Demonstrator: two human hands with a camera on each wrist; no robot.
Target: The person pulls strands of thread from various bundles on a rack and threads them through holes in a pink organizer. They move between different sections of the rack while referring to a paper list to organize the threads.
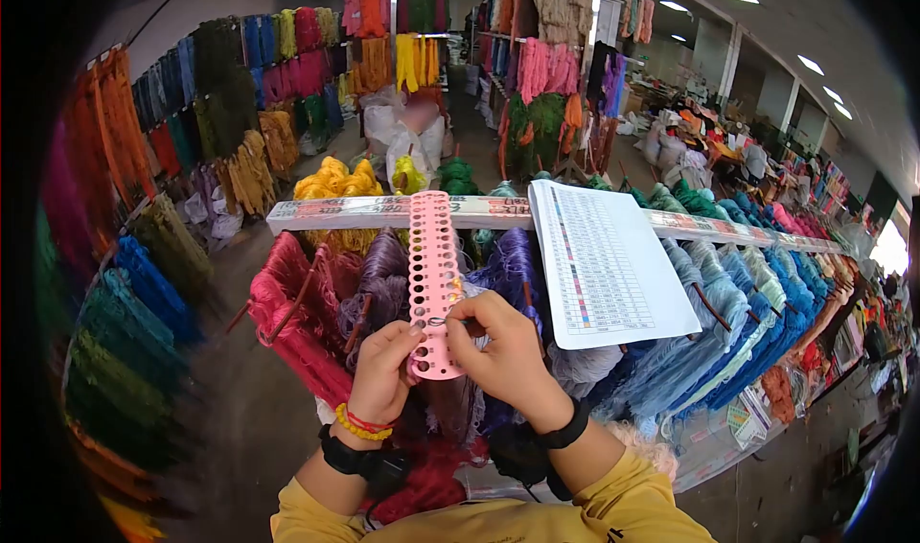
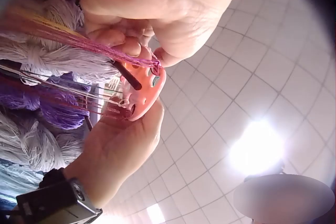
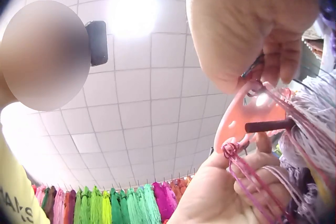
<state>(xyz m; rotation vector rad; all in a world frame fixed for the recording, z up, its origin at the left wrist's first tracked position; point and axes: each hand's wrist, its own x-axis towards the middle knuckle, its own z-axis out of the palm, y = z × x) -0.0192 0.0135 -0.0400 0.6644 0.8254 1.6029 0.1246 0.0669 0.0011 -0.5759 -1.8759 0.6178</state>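
Note:
A long pink card with holes along both edges [image 1: 436,255] stands over the rack. My left hand [image 1: 383,370] grips its lower left edge between thumb and fingers. At the lower right edge my right hand [image 1: 503,346] pinches a dark strand by a hole. In the left wrist view, pink and magenta threads [image 2: 113,53] run from the card's end [image 2: 142,95] toward the skeins. The right wrist view shows knotted pink threads [image 3: 231,151] at the card's corner, beside a brown peg [image 3: 268,126].
A printed colour list [image 1: 613,265] lies on the rack's white rail [image 1: 335,213], right of the card. Crimson [image 1: 307,313], purple and blue skeins hang below on pegs. More yarn racks stand behind and at the left, with plastic bags [image 1: 393,131] between them.

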